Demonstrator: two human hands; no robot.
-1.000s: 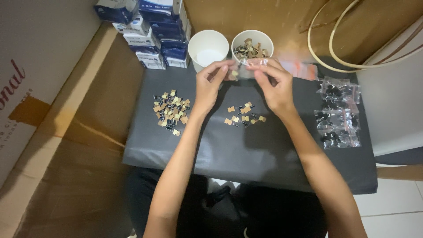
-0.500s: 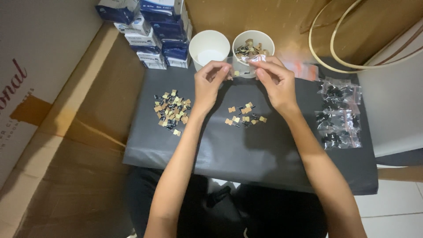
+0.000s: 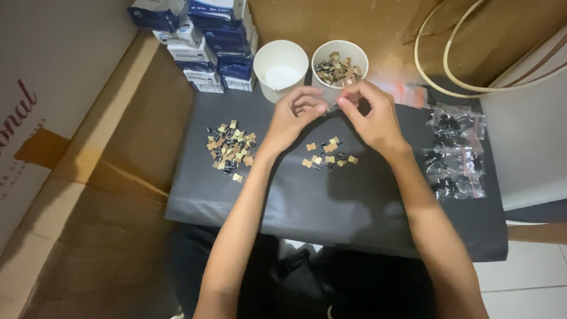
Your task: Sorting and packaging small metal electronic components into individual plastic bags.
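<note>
- Covering the middle of the frame, a dark grey flat board (image 3: 331, 207) is seen laid across the person's lap, with brown cardboard to its left and above it.
- At the upper left, a stack of blue and white small cardboard boxes (image 3: 204, 41) is set at the board's far corner.
- Two white paper cups are placed side by side at the top centre: the left cup (image 3: 281, 68) appears to hold no parts, and the right cup (image 3: 339, 65) is filled with small tan and black parts.
- At the right edge of the board, a cluster of clear plastic bags holding black parts (image 3: 456, 152) is laid.
- The left hand (image 3: 292, 121) is held just in front of the cups, fingers curled and the thumb and forefinger tips brought together toward the other hand.
- The right hand (image 3: 372, 115) is curled likewise, its thumb and forefinger pinched against those of the left.
- Between the two sets of fingertips a tiny pale part (image 3: 332, 108) is gripped; which hand carries the hold cannot be told, and its shape is too small to make out.
- A larger loose pile of tan and black parts (image 3: 231, 150) is spread on the board's left half.
- A smaller scatter of similar parts (image 3: 329, 155) is lying directly below the hands, near the board's middle.
</note>
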